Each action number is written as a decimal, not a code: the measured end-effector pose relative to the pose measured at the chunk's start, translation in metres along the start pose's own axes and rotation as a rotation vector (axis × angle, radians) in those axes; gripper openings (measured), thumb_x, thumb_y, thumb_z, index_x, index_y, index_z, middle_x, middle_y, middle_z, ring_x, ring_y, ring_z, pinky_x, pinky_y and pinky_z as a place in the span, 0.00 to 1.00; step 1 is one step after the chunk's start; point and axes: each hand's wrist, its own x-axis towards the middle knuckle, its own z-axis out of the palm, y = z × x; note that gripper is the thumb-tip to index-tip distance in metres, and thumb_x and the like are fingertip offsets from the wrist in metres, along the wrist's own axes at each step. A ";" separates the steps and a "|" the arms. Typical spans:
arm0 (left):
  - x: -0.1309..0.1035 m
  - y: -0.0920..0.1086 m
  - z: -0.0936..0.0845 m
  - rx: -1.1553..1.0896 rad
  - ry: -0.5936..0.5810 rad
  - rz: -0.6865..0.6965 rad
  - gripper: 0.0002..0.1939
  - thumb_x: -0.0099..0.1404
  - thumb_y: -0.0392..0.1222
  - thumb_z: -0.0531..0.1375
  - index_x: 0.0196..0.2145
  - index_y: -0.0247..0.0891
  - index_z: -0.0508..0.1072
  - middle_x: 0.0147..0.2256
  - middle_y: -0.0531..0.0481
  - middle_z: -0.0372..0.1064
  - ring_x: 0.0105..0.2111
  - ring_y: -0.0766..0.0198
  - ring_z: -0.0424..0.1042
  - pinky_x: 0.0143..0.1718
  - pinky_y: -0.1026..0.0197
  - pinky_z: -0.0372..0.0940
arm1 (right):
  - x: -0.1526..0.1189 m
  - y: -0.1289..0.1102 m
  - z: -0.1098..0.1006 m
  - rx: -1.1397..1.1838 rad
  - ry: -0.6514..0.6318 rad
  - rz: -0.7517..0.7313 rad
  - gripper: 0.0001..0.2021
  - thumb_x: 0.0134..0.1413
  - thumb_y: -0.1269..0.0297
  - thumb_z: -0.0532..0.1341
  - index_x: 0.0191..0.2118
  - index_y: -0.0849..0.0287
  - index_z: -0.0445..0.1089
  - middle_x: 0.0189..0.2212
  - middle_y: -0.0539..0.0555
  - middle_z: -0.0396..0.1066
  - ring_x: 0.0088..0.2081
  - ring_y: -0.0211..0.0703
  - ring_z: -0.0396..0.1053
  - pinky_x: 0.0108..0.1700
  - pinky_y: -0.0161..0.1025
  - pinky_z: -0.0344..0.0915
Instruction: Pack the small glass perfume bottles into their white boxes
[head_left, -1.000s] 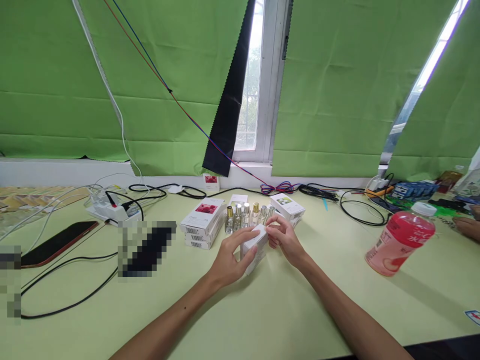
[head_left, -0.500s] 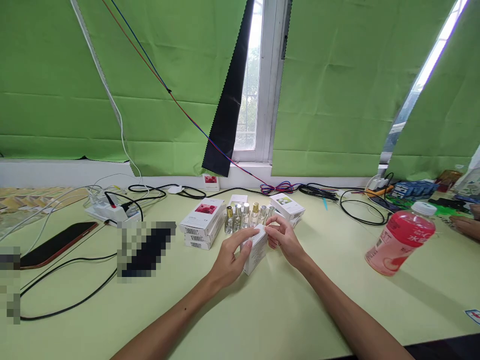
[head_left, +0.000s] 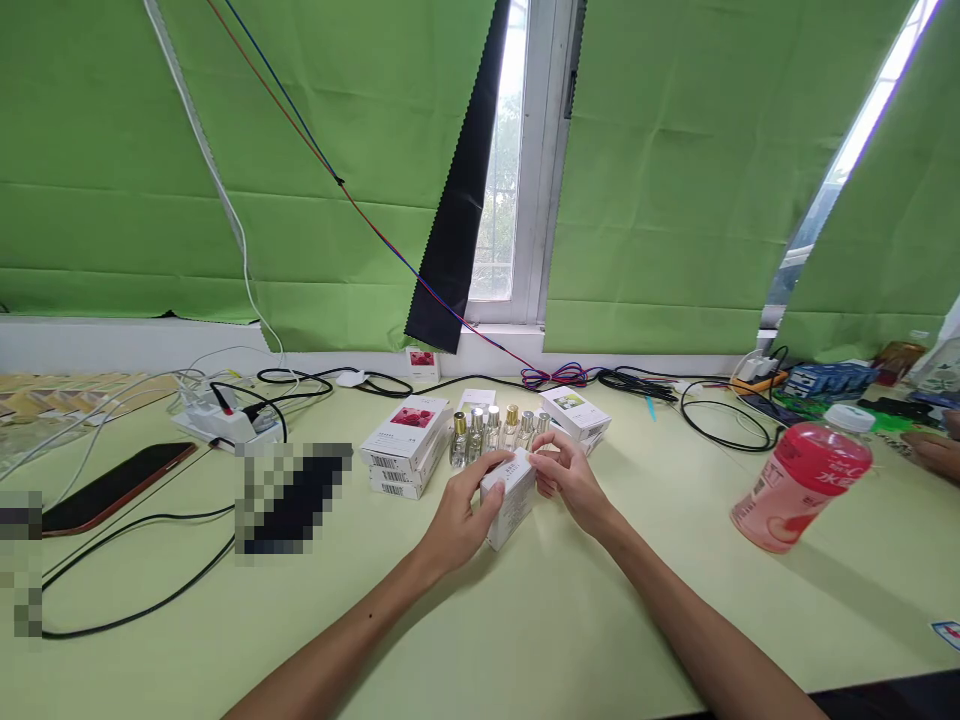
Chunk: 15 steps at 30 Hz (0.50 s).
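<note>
A small white carton (head_left: 511,505) with fine print stands on edge on the table, tilted a little. My left hand (head_left: 466,515) grips it from the left, thumb on the near face and fingers over the far side. At its upper right corner my right hand (head_left: 564,480) has thumb and index finger pinched on the edge, the other fingers curled behind. Just beyond my hands stand several small glass bottles (head_left: 493,432) with gold and silver caps. To the left is a stack of white cartons with red pictures (head_left: 409,430); more cartons with a green picture (head_left: 574,412) lie behind my right hand.
A pink drink bottle (head_left: 802,485) stands at the right. Phones (head_left: 124,487), a power strip (head_left: 225,425) and looping black cables lie at the left. Coiled wires (head_left: 559,375) run along the back edge. Another person's hand (head_left: 934,455) shows at the far right.
My left fingers have shifted slightly back on the carton, so more print on its top end shows. My right hand stays at the same corner.
</note>
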 end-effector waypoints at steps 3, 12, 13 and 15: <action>0.000 0.001 0.000 0.003 -0.010 -0.004 0.21 0.74 0.51 0.51 0.56 0.39 0.72 0.55 0.42 0.74 0.52 0.52 0.73 0.53 0.52 0.67 | 0.000 0.001 0.000 -0.015 0.012 -0.005 0.17 0.51 0.52 0.71 0.36 0.55 0.66 0.16 0.40 0.59 0.17 0.31 0.53 0.21 0.32 0.50; -0.004 -0.005 0.000 0.064 -0.017 0.112 0.20 0.75 0.51 0.51 0.58 0.42 0.71 0.53 0.41 0.69 0.54 0.51 0.69 0.55 0.50 0.66 | -0.002 -0.002 0.004 -0.066 0.053 -0.019 0.18 0.52 0.49 0.70 0.39 0.56 0.67 0.15 0.40 0.58 0.17 0.33 0.55 0.20 0.33 0.53; -0.005 -0.006 0.000 0.074 -0.026 0.119 0.20 0.75 0.51 0.51 0.58 0.43 0.70 0.54 0.41 0.67 0.55 0.51 0.68 0.55 0.50 0.67 | -0.002 -0.002 0.004 -0.068 0.052 -0.018 0.19 0.52 0.49 0.70 0.39 0.56 0.67 0.16 0.40 0.58 0.17 0.33 0.55 0.20 0.33 0.54; -0.007 -0.008 0.002 0.084 -0.051 0.120 0.20 0.75 0.51 0.52 0.60 0.44 0.69 0.57 0.40 0.62 0.55 0.51 0.68 0.53 0.51 0.69 | -0.002 -0.002 0.004 -0.065 0.043 -0.013 0.20 0.52 0.48 0.70 0.41 0.56 0.68 0.18 0.41 0.60 0.18 0.34 0.56 0.20 0.33 0.55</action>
